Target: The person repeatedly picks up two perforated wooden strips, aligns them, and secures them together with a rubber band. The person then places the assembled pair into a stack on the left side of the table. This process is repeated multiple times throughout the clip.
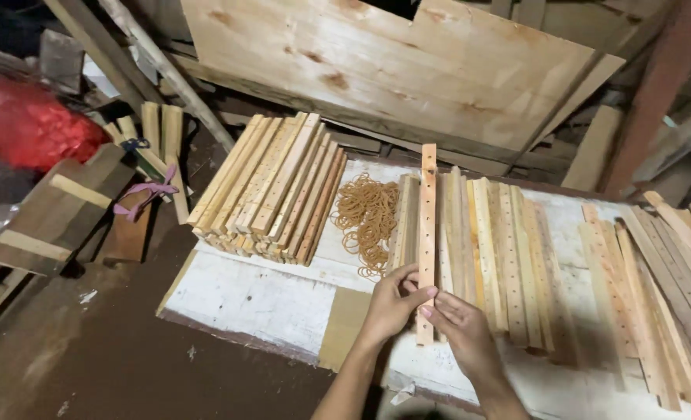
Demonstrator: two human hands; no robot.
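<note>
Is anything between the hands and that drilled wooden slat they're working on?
Nothing visible. The left hand and right hand both already grip the lower end of the long pale drilled wooden slat, which lies over the row of similar slats beside the pile of tan rubber bands.

Rubber bands [366, 218] are lying on the tabletop [260, 299] between a stack of slats [271, 187] at left and a row of slats [493, 249] at right, a board [392, 62] leaning behind them.

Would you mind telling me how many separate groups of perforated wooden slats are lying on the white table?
3: a stacked bundle at the left, a middle row beside the hands, and a loose spread at the right, cut off by the frame edge, so more may be hidden.
</note>
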